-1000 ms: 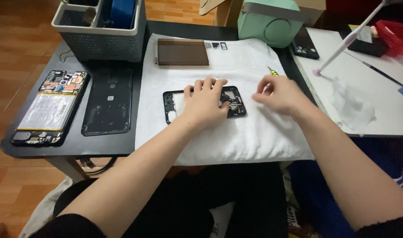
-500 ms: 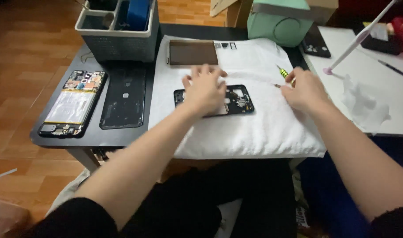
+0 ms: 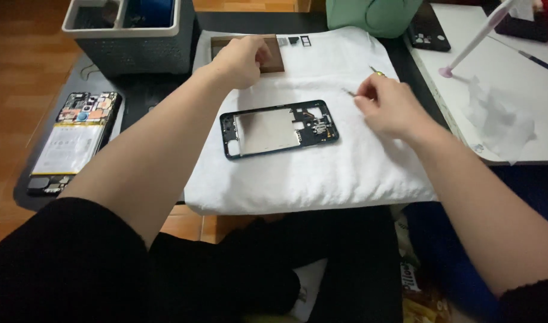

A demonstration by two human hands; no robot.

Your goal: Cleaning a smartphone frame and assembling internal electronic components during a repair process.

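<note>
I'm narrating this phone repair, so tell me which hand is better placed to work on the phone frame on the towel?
Probably the right hand: it holds a small tool just beside the phone frame, while the left hand rests farther back on the brown panel.

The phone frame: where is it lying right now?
The phone frame lies mid-view on the white towel, untouched, between the left hand and right hand.

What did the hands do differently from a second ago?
The left hand lifted off the phone frame and reached away to the brown flat panel at the far edge of the white towel. The right hand moved from beside the frame to the right and now pinches a thin tool. The frame stayed on the towel, now uncovered.
</note>
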